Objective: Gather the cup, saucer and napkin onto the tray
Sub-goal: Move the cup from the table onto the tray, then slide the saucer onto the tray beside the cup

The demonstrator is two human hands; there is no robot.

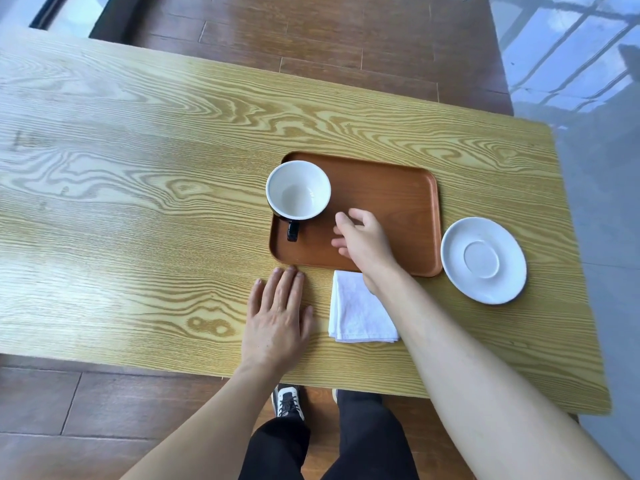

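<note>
1. Head view, nearest first: your left hand (277, 327) lies flat on the table (138, 209), palm down, fingers spread and holding nothing, its fingertips just short of the near left corner of the tray (398, 202).
2. Just right of that hand, the napkin (356, 313) sits folded on the table, its far edge touching or almost touching the tray's near rim; your right forearm crosses over its right corner.
3. Your right hand (363, 240) hovers over the middle of the tray, fingers loosely open and curled, empty.
4. The cup (298, 189) already stands upright at the tray's far left corner, handle pointing toward you, so I judge the cup step done.
5. The saucer (483, 260) rests on the table just beside the tray's right edge, apart from it or barely so.
6. For the next pickup, likely the saucer or the napkin, keep your left hand pressing near the tray so it cannot slide. Pinch the saucer by its rim and lift clear of the tray lip instead of dragging it. Take the napkin by its folded edge so it stays folded.
7. Count: one cup, one saucer, one napkin, one tray; one item aboard, two left.
</note>
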